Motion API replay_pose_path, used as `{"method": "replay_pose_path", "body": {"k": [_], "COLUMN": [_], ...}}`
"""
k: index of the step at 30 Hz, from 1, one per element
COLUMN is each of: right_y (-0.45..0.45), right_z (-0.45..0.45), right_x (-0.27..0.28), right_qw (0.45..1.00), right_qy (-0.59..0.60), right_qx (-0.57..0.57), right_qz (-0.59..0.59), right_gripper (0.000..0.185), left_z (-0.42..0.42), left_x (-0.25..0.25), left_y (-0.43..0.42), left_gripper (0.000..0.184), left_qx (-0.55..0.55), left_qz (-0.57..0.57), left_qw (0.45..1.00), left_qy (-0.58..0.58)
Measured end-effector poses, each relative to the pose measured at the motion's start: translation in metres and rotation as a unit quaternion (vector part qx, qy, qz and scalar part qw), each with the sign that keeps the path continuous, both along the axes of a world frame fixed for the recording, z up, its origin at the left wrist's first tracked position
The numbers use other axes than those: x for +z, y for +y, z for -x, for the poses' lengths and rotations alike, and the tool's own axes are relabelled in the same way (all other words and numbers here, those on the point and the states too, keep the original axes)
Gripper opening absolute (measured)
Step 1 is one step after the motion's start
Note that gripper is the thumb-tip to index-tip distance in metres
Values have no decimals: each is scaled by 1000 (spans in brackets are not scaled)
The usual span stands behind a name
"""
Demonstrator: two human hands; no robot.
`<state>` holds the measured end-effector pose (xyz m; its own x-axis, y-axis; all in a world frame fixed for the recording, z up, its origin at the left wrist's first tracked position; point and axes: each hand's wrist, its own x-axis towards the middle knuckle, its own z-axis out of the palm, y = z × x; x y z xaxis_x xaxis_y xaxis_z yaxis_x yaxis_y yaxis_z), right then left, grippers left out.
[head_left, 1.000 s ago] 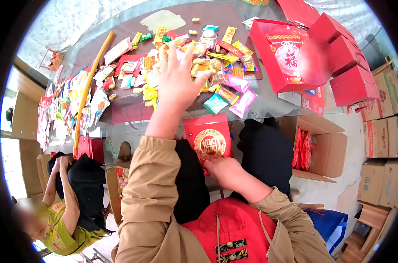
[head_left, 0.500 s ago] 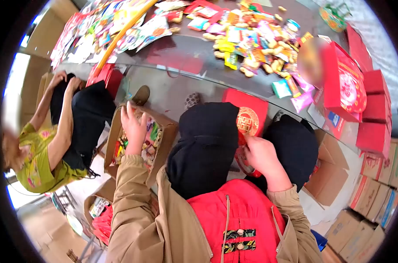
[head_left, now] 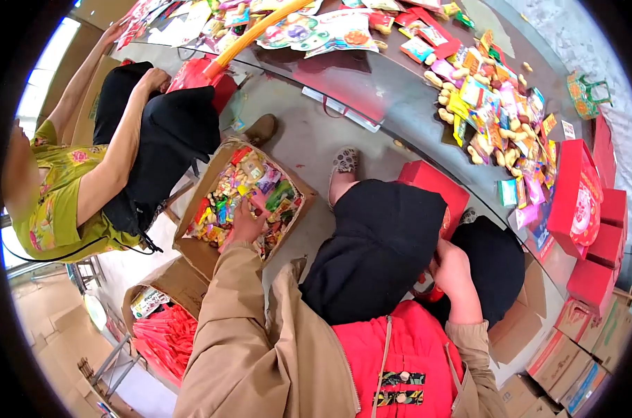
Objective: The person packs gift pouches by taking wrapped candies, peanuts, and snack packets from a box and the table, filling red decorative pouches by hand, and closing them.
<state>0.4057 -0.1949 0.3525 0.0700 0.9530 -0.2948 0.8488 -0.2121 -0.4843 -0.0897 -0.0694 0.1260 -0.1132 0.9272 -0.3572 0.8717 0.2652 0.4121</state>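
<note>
My left hand (head_left: 248, 224) reaches into a cardboard box (head_left: 182, 240) on my left, fingers apart, touching the wrapped candies (head_left: 239, 184) that fill it. Whether a candy is between the fingertips is hard to see. Between my thighs stands a red gift box (head_left: 438, 184), partly hidden by my black-trousered knee. My right hand (head_left: 454, 270) is closed at the near side of this red box, low between my legs; its fingertips are partly hidden by my thigh.
A dark table (head_left: 399, 115) ahead holds heaped candies and peanuts (head_left: 500, 104), snack packets (head_left: 316, 31) and a red gift bag (head_left: 577, 198). A person in a green top (head_left: 72, 188) sits at left. Near me stand a carton of red bags (head_left: 164, 338) and stacked cartons (head_left: 566, 355).
My left hand has gone down from above the cardboard box into the candies. The view has swung left. The other person's one arm now stretches toward the table; my right hand stays by the red box.
</note>
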Motion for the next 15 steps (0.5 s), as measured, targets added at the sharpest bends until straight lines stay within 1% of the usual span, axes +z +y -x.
{"method": "replay_pose_path", "body": {"k": [1,4,5,8,9,11,12,13,14,15], "right_y": [1,1,1,2,2,2,1,1,2,4], "right_z": [0,-1,-2,-2,-1,-2,-4,-5,-4,-3], "right_x": [-1,-6,-8,-10,-9,-10,-11,-12,-12,-8], "right_qw": [1000,1000,1000,999,999,999,999,999,999,999], "right_qy": [11,20,22,29,33,30,23,17,18,20], "right_qx": [3,13,19,26,22,21,24,27,25,24], "right_qz": [-4,-8,-11,-19,-19,-12,-6,0,6,13], "right_gripper": [17,18,19,22,23,25,25,25,25,24], "left_z": [3,-2,2,6,12,22,21,19,19,15], "left_x": [-8,-12,-14,-19,-23,-32,-29,-27,-24,-10], "left_y": [6,28,38,67,77,90,95,99,102,106], "left_gripper": [86,84,84,86,89,90,90,87,86,85], "left_qx": [-24,-7,-14,13,20,46,59,80,67,53], "left_qz": [-30,-61,-65,-94,-99,-124,-137,-147,-135,-123], "left_qw": [999,998,998,995,995,991,989,985,986,987], "left_qy": [-1,7,1,4,-11,2,8,47,70,91]}}
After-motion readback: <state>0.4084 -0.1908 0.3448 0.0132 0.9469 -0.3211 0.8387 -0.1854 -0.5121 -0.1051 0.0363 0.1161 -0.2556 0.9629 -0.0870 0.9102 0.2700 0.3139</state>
